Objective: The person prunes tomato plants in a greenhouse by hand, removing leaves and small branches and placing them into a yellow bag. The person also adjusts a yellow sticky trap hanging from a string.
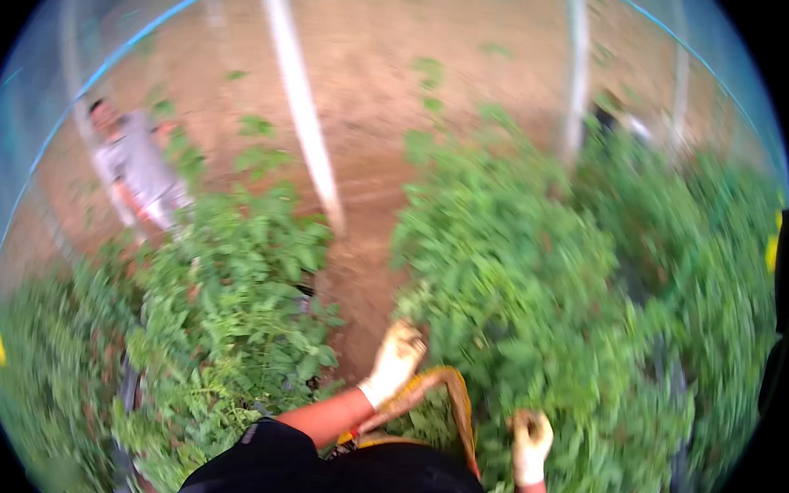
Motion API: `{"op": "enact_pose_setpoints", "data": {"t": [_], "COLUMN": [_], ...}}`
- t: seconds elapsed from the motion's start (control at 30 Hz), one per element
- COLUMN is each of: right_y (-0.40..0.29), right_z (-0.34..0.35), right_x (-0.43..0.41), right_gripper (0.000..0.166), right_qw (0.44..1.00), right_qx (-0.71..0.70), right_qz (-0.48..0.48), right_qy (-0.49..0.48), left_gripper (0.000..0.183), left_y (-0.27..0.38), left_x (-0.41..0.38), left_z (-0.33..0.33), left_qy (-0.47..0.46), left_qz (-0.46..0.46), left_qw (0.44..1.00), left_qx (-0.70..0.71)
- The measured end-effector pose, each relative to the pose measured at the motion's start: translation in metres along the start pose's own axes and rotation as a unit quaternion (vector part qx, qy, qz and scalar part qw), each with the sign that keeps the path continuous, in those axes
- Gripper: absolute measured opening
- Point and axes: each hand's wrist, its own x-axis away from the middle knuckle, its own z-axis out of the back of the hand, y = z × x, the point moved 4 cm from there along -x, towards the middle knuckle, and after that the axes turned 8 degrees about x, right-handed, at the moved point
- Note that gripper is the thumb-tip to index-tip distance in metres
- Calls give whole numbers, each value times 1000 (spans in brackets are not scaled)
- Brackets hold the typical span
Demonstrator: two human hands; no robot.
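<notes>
My left hand, in a pale glove with soiled fingers, is curled beside the leaves at the edge of the right-hand plant row. Blur hides whether it grips a leaf or stem. Lower right, my right hand wears a similar glove, its fingers bent, against the same foliage. Whether anything sits between those fingers cannot be made out. At my waist, between both arms, hangs an open bag with a yellow-edged rim. Green cuttings or leaves show inside its mouth.
A bare soil path runs ahead between two leafy rows, the left row being close. White posts rise beyond. One person stands far left; another, partly hidden person is behind plants at right. Blue netting encloses the sides.
</notes>
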Motion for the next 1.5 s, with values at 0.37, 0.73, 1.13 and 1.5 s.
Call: {"op": "enact_pose_setpoints", "data": {"t": [0.37, 0.73, 1.13, 1.5], "right_y": [57, 8, 44, 53], "right_z": [86, 106, 77, 75], "right_x": [67, 4, 14, 7], "right_gripper": [10, 39, 24, 25], "right_qw": [969, 871, 876, 878], "right_qx": [98, 398, 402, 381], "right_qz": [-10, 109, 68, 62], "right_qy": [225, 268, 259, 284], "left_gripper": [18, 13, 18, 70], "left_y": [-20, -34, -5, -41], "left_x": [84, 86, -73, -47], "left_z": [-143, -242, -335, -431], "left_qy": [-447, -418, -398, -726], "left_qz": [90, 198, 178, 85], "left_qw": [883, 886, 897, 362], "left_qx": [-111, -39, -76, -579]}}
